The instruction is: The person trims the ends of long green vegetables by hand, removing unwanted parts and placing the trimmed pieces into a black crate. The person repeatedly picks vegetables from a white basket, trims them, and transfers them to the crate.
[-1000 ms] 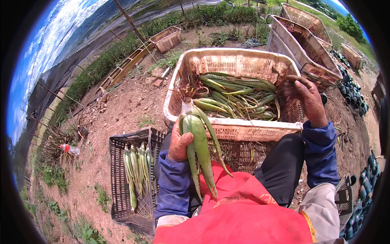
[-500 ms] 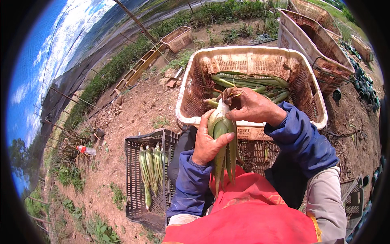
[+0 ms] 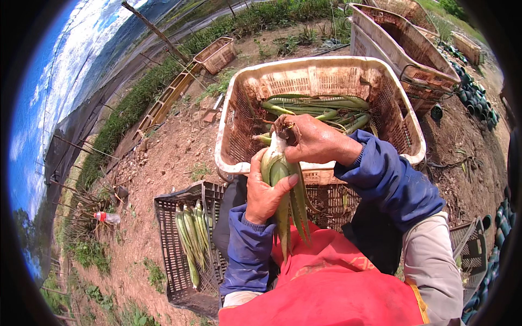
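An aloe plant hangs between my hands, its pale root end up and its green leaves pointing down toward my red apron. My left hand is wrapped round the leaf bases, thumb across the front. At the top, my right hand pinches the plant's brown, dry root end. Just beyond my hands, a dirty white plastic crate holds several long green aloe leaves. By my left side stands a black mesh crate with several aloe plants lying in it.
More dirty crates are stacked at the far right, beside rows of dark pots. A smaller crate and a yellow ladder-like frame lie at the far left. A plastic bottle rests on the soil at left.
The whole view has shifted, so everything appears further left. My right hand's fingers have closed in round the root end; my left hand keeps its hold on the aloe plant.
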`<action>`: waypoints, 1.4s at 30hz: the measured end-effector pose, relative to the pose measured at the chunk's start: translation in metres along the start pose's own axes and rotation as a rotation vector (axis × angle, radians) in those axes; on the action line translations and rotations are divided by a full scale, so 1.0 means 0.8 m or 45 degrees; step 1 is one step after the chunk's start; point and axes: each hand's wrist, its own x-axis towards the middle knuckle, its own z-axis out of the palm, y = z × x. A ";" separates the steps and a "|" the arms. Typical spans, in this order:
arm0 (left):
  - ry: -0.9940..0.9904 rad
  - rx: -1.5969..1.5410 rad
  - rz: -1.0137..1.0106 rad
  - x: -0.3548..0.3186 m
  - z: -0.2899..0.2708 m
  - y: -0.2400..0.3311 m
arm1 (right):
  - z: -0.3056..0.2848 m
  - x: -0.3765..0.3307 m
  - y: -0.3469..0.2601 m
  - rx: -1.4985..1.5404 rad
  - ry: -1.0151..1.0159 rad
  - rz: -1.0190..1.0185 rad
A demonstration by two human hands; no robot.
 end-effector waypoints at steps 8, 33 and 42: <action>0.000 -0.069 -0.024 0.005 -0.003 -0.004 | -0.001 -0.002 0.002 -0.015 0.026 -0.037; -0.306 -0.922 -0.367 0.002 -0.017 -0.054 | 0.001 0.009 0.020 -0.277 0.034 -0.025; 0.116 0.139 -0.136 -0.019 0.018 -0.043 | 0.023 0.008 0.029 -0.455 0.190 -0.128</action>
